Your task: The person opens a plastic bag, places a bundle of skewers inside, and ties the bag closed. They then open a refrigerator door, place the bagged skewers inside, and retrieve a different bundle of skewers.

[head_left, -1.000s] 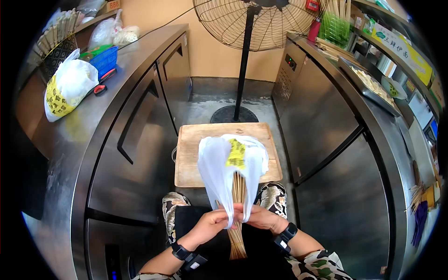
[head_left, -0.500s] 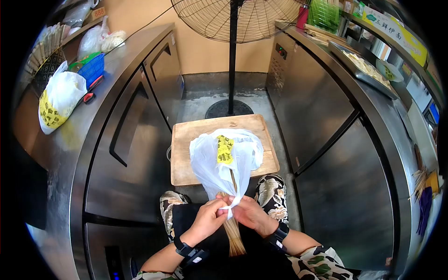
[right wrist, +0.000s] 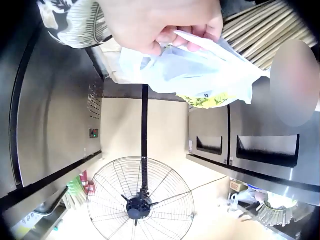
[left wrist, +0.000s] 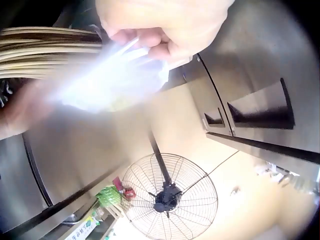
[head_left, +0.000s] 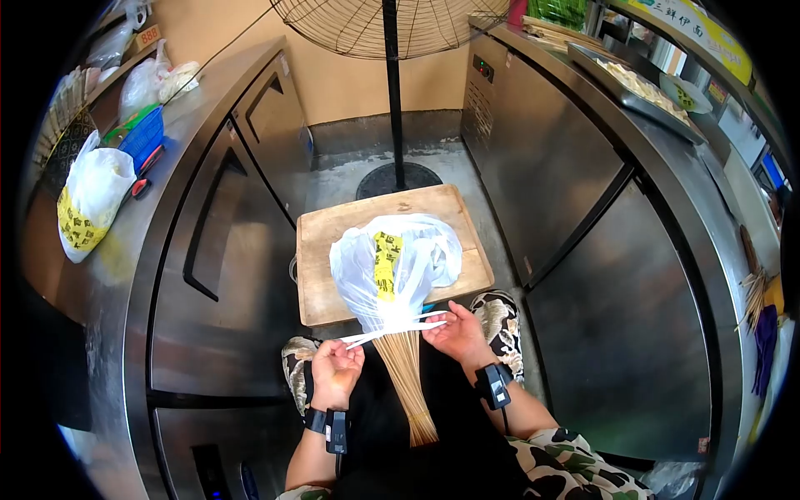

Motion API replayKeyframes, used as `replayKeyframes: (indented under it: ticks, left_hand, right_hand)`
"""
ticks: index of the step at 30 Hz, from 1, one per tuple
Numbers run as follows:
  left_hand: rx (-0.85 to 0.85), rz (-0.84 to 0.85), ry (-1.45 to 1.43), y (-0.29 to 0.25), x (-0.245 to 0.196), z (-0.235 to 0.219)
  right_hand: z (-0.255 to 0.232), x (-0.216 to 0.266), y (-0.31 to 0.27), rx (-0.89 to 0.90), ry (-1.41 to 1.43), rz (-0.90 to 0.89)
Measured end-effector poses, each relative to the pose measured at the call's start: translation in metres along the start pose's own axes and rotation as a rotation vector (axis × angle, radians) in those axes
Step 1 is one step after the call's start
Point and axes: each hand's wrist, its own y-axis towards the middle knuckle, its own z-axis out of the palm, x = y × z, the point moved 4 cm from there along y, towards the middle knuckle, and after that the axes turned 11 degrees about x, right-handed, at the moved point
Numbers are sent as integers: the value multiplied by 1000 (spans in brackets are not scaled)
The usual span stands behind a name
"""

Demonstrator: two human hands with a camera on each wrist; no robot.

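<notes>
A white plastic bag [head_left: 408, 250] with yellow print sits on a wooden board [head_left: 321, 292] in front of the person's knees. From its gathered mouth a thick bundle of thin wooden sticks [head_left: 406, 375] runs back toward the lap. My left hand [head_left: 337, 371] pinches one twisted bag handle and my right hand [head_left: 458, 337] pinches the other. Between them the handles stretch taut across the sticks, crossing at the bag's neck. Curled fingers on the white plastic show in the left wrist view, by the hand [left wrist: 165, 25], and in the right wrist view. Whatever fills the bag is hidden.
Steel cabinets flank both sides, with a standing fan [head_left: 392, 100] behind the board. On the left counter are another white bag [head_left: 96, 196], a blue basket [head_left: 143, 137] and red-handled scissors [head_left: 142, 187]. A metal tray [head_left: 637, 92] of pale food stands on the right counter.
Both hands were close together at the bag's neck, working the handles. Now they have moved apart to either side, drawing the handles tight around the sticks. The head view has tilted down.
</notes>
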Motion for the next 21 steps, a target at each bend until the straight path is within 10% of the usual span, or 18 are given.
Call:
replayKeyframes:
  ticks: [6, 8, 14, 15, 21]
  left_hand:
    - [152, 72, 9, 13, 7, 16]
    - [338, 46, -117, 21, 7, 14]
    - [152, 18, -238, 15, 12, 10]
    - [175, 36, -203, 13, 8, 13]
    - [453, -27, 90, -8, 2, 32]
  right_hand:
    - [15, -7, 4, 366, 211, 114]
    - [11, -7, 6, 317, 184, 83]
    - [-11, 5, 27, 203, 175, 43]
    - [4, 6, 23, 449, 107, 47]
    - [69, -16, -10, 623, -694, 92]
